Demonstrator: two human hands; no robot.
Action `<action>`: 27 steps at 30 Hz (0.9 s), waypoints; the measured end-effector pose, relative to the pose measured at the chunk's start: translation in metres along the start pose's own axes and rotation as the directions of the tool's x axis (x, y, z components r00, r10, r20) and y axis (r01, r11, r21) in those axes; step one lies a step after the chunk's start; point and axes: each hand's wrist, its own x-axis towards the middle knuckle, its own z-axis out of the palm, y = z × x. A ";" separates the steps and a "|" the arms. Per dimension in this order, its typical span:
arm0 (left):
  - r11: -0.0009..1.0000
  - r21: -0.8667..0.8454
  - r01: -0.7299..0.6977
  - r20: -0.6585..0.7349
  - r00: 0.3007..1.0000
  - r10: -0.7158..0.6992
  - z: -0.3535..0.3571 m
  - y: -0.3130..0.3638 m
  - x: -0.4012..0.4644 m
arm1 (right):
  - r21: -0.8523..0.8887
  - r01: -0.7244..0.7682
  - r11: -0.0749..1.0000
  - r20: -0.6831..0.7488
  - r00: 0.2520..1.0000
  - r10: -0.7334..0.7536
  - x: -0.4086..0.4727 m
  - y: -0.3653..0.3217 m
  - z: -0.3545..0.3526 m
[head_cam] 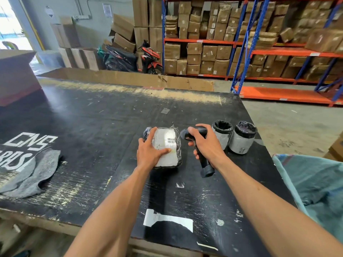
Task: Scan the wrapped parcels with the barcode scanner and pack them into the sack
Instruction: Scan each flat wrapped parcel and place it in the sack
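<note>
A parcel [168, 145] wrapped in black plastic lies on the black table [92, 127], its white label with a barcode facing up. My left hand [150, 151] rests on the parcel's left side, fingers spread, thumb across the label. My right hand [205, 142] grips the handle of a black barcode scanner [200, 158], its head just right of the parcel and pointing at the label. Two cylindrical parcels [222, 133] [242, 138] in grey and black wrap stand upright right of the scanner. The teal sack [315, 184] hangs open at the table's right edge.
A grey cloth [31, 173] lies at the table's left front. A brown box [16, 75] stands at the far left. Cardboard sheets [130, 78] line the table's far edge. Racks of cartons [250, 43] and a parked motorbike [146, 58] stand behind.
</note>
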 end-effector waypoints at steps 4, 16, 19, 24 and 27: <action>1.000 0.006 -0.004 0.011 1.000 0.003 0.004 0.005 -0.002 | 0.004 -0.004 1.000 -0.003 1.000 0.004 -0.005 0.002 -0.004; 0.995 -0.086 0.053 0.016 0.999 -0.052 0.012 0.011 -0.011 | 0.083 -0.066 0.994 -0.040 0.997 0.070 -0.010 0.011 -0.014; 0.978 -0.167 0.125 -0.023 0.991 -0.130 0.016 0.014 -0.013 | 0.096 -0.087 0.992 -0.071 0.993 0.094 -0.011 0.016 -0.011; 0.942 -0.287 0.172 -0.092 0.974 -0.206 0.012 0.017 -0.014 | -0.055 -0.155 0.986 -0.096 0.984 0.149 -0.018 0.031 -0.014; 0.910 -0.372 0.184 -0.125 0.961 -0.246 0.009 0.017 -0.012 | -0.302 -0.182 0.936 -0.117 0.981 0.154 -0.024 0.043 -0.019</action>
